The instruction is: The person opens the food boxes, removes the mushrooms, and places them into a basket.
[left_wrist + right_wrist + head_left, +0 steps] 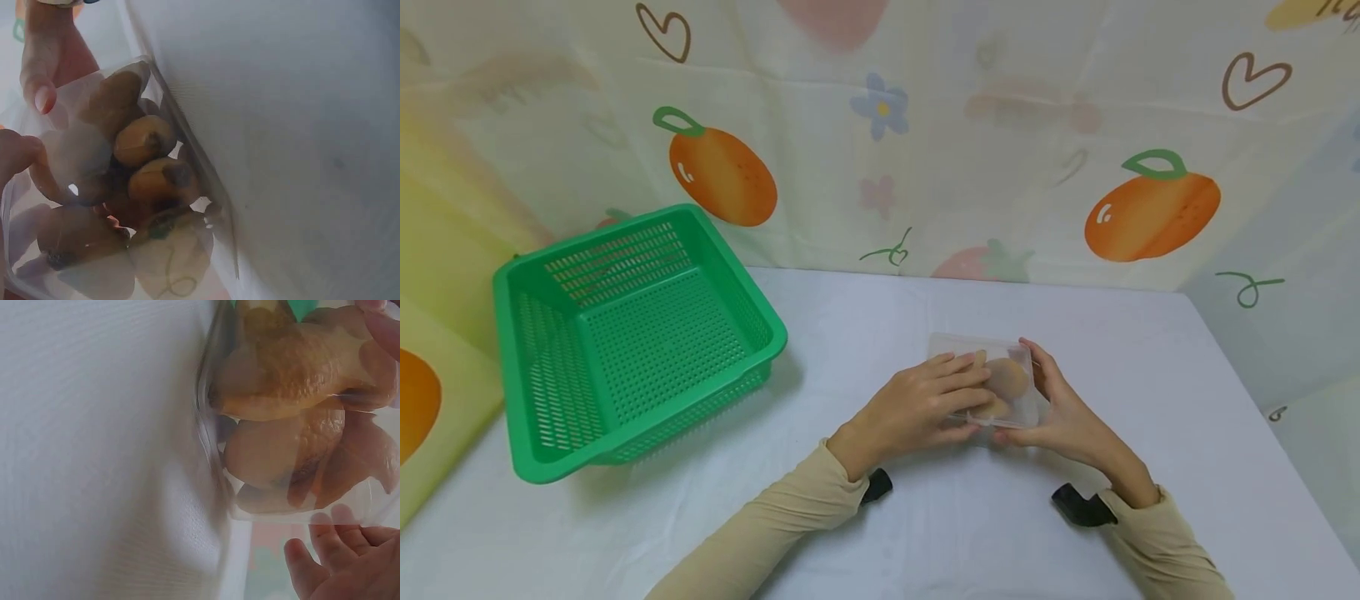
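A clear plastic box (1022, 408) of tan-brown mushrooms (1006, 379) sits on the table in front of me. My left hand (917, 404) lies across its top from the left, fingers over the lid side and thumb at the front edge. My right hand (1071, 417) holds the right end, with fingers toward the back corner and thumb along the front. Through the box wall in the left wrist view, several mushrooms (147, 140) show dark stem ends. Wrinkled brown mushrooms (281, 375) press close to the clear wall in the right wrist view. Whether the lid is fully fastened is unclear.
A green perforated basket (662, 346), with nothing seen inside, stands on the left of the white-covered table (865, 333). Behind the table hangs a fruit-print cloth (925, 150). Dark wrist mounts (1081, 506) stick out beside the sleeves.
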`<move>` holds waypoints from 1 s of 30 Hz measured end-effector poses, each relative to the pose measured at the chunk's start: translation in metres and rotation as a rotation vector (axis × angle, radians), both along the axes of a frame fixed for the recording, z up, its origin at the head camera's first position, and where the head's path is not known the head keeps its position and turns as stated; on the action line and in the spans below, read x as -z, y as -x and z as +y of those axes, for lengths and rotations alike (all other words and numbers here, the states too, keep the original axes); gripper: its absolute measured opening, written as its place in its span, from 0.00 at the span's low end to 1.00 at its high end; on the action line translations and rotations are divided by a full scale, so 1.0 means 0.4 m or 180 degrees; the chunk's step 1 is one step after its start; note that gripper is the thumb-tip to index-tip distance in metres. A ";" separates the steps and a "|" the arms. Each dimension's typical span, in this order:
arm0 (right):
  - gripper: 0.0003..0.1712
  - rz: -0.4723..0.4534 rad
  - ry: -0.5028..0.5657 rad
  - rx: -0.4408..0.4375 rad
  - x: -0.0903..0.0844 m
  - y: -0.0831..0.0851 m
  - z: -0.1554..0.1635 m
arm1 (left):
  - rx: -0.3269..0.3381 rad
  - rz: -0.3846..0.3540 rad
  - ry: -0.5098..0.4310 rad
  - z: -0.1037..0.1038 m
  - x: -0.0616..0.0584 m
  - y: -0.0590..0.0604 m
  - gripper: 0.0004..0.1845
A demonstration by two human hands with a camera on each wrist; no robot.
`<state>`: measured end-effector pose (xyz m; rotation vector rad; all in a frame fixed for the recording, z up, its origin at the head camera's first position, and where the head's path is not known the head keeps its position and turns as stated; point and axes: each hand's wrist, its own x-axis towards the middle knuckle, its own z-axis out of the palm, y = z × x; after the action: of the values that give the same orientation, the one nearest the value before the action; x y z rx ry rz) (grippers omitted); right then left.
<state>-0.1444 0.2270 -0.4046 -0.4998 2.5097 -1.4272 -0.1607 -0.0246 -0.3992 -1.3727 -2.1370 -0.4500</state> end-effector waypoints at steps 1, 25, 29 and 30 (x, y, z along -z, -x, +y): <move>0.70 0.0004 0.0002 -0.0007 0.000 0.001 0.000 | 0.0004 0.0027 -0.0008 0.000 0.002 0.001 0.18; 0.68 0.0161 0.0042 -0.0019 0.001 0.008 -0.002 | 0.0112 0.0870 0.0037 0.005 0.010 0.012 0.13; 0.67 0.0160 0.0067 -0.0040 0.002 0.009 -0.003 | 0.0140 0.0701 0.0022 0.001 0.010 0.012 0.16; 0.67 0.0156 0.0074 -0.0046 0.003 0.010 -0.003 | 0.0153 0.0610 0.0011 0.000 0.010 0.012 0.17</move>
<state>-0.1484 0.2259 -0.4058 -0.5626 2.5245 -1.4576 -0.1654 -0.0247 -0.4032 -1.4120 -1.9546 -0.3192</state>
